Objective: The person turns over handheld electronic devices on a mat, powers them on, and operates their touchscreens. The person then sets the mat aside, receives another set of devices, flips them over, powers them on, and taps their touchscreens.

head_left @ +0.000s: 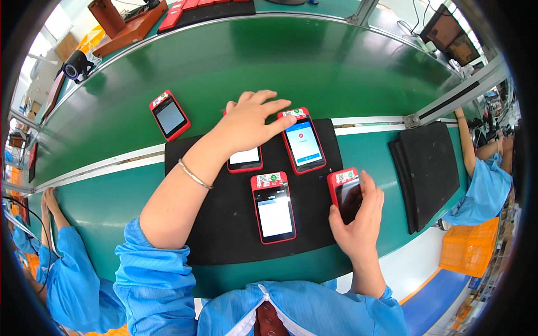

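Observation:
My left hand (249, 123) reaches over the mat with its fingers spread. Its thumb tip lies at the top of a red handheld terminal (305, 147) whose lit screen shows a red mark. Beneath that hand and wrist is a second red terminal (245, 160), partly hidden. My right hand (358, 221) grips a dark-screened red terminal (348, 196) by its sides at the mat's right edge. Between my arms, another red terminal (274, 215) lies face up with a bright white screen. One more red terminal (170, 116) sits at the far left, off the mat.
A black mat (218, 241) covers the green bench under the terminals. Folded black mats (428, 171) lie at right, near a metal post (459, 92). A metal strip (106, 166) crosses the bench. Co-workers' arms appear at both sides; an orange crate (469, 246) stands lower right.

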Tool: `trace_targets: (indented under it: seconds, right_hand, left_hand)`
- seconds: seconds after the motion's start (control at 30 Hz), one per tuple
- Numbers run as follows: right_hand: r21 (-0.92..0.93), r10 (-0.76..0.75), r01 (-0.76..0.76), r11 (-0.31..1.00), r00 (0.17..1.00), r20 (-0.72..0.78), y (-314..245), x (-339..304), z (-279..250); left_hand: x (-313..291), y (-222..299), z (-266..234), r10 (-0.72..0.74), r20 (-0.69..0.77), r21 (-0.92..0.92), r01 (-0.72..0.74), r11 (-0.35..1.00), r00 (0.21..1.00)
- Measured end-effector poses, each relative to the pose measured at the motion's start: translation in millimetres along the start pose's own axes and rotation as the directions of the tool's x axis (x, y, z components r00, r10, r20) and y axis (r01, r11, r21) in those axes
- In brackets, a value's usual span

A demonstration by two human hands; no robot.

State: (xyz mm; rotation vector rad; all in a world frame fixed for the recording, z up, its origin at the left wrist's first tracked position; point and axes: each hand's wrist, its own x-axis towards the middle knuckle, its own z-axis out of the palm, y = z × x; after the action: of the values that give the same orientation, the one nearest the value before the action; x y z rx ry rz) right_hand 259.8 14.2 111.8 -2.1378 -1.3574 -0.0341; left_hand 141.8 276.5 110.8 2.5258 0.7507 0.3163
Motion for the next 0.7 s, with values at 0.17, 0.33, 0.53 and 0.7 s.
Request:
trace_targets:
  seconds: [0.17,0.33,0.53,0.7]
  right_hand:
    - [0.005,-0.088,0.088,0.996,0.996,-0.005,4.5,35.9,1.8]
    - [0.031,-0.105,0.105,0.994,0.994,0.013,0.5,62.1,15.1]
    - [0.059,-0.113,0.105,0.993,0.982,0.153,-10.1,51.7,0.1]
    - [0.115,-0.166,0.146,0.983,0.968,0.189,-20.9,26.2,0.8]
  left_hand:
    - [-3.6,-0.3,1.1,0.001,0.047,-0.029,0.0,1.0,0.999]
    - [-20.3,-0.1,-1.3,0.065,-0.022,-0.005,-0.066,0.998,0.998]
    - [-38.5,11.7,-7.8,0.087,-0.019,-0.07,-0.088,0.994,0.996]
    - [-69.6,15.2,-9.4,0.095,-0.038,-0.121,-0.099,0.988,0.995]
